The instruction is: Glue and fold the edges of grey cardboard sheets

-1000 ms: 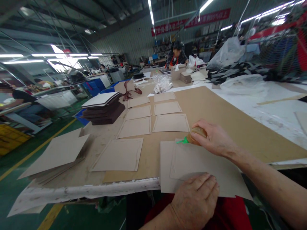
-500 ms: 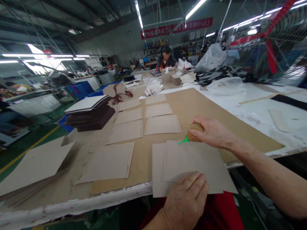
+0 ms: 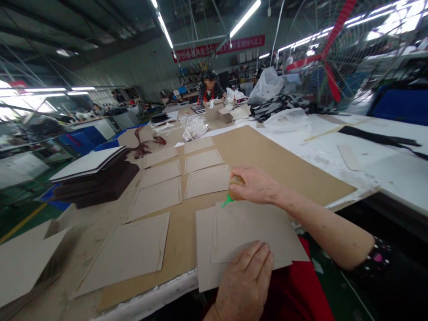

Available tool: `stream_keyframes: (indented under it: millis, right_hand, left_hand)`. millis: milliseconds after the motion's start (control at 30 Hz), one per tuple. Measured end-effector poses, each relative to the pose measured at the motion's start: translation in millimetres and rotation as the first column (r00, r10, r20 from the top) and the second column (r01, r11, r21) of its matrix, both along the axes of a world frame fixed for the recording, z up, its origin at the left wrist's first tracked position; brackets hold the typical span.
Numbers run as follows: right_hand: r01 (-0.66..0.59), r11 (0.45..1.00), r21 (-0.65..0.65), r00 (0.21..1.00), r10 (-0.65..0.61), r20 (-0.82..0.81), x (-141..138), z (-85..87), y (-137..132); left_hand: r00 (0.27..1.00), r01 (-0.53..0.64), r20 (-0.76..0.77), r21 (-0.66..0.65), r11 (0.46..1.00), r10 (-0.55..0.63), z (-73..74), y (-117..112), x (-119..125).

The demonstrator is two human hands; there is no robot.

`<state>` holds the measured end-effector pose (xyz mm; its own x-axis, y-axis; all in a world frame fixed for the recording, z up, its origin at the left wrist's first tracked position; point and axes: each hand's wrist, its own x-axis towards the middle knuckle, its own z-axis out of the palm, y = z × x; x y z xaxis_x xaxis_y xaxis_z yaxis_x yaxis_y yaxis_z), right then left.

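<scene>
My right hand [image 3: 254, 183] is wrapped round a squeeze bottle [image 3: 236, 191] of amber colour. Its green nozzle [image 3: 228, 200] points down at the far left corner of a grey-beige board sheet [image 3: 247, 227], and a thin line of glue shows along that sheet's left edge. Beneath it lies another board sheet [image 3: 204, 249], sticking out on the left. My left hand [image 3: 245, 278] rests flat on the near edge of the upper sheet, fingers stretched out. Both sheets overhang the table's front edge.
Several similar sheets [image 3: 157, 198] lie in rows on the brown tabletop board [image 3: 267, 156]. A stack of dark sheets [image 3: 96, 183] stands at left, with more beige sheets [image 3: 26, 263] in front. Crumpled plastic [image 3: 194, 127], a co-worker [image 3: 210, 91] and a fan [image 3: 329, 58] are farther back.
The view has turned right, so the scene has shifted left. My right hand has drawn the bottle's nozzle leftward along the sheet's far edge to its corner. My left hand stays on the sheet.
</scene>
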<state>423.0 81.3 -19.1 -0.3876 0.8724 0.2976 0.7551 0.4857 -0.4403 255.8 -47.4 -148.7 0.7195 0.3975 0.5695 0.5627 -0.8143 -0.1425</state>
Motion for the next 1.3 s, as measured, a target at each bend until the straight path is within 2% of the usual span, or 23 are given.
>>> stream_keyframes:
  millis: [133,333,433,600,700,833,933,1033,1133,1300]
  right_hand:
    - [0.07,0.997,-0.03,0.993,-0.067,0.095,28,8.2,-4]
    - [0.254,0.963,-0.091,0.95,-0.231,0.209,79,17.3,-20]
    - [0.263,0.961,-0.083,0.952,-0.245,0.182,79,14.6,-20]
    - [0.16,0.986,-0.054,0.987,-0.158,0.036,47,3.5,-10]
    - [0.115,0.993,-0.035,0.993,-0.114,0.027,40,2.8,-6]
    - [0.179,0.982,-0.066,0.98,-0.172,0.097,66,9.8,-12]
    - [0.286,0.951,-0.122,0.951,-0.265,0.161,97,13.4,-23]
    - [0.367,0.918,-0.149,0.925,-0.344,0.159,118,11.0,-31]
    - [0.387,0.913,-0.128,0.92,-0.372,0.127,124,4.9,-33]
    - [0.343,0.933,-0.108,0.938,-0.334,0.088,120,1.3,-33]
  left_hand:
    - [1.0,0.008,0.017,0.0,1.0,-0.008,0.9,1,0]
    - [1.0,0.001,0.012,-0.017,1.0,-0.001,1.4,0,0]
    - [1.0,0.0,0.018,-0.016,1.0,0.0,0.1,1,-1]
    - [0.999,0.032,0.033,-0.009,0.999,-0.032,-3.2,4,-1]
    - [0.998,0.043,0.041,-0.003,0.999,-0.043,-3.7,6,-1]
    - [0.997,0.051,0.052,-0.019,0.999,-0.05,-2.4,5,-2]
    - [0.997,0.048,0.056,-0.034,0.998,-0.046,-2.2,5,-2]
    - [0.998,0.05,0.049,-0.037,0.998,-0.048,-3.0,6,-2]
    - [0.998,0.051,0.044,-0.054,0.997,-0.048,-3.0,6,-2]
    - [0.999,0.038,-0.026,-0.07,0.997,-0.04,0.5,4,-4]
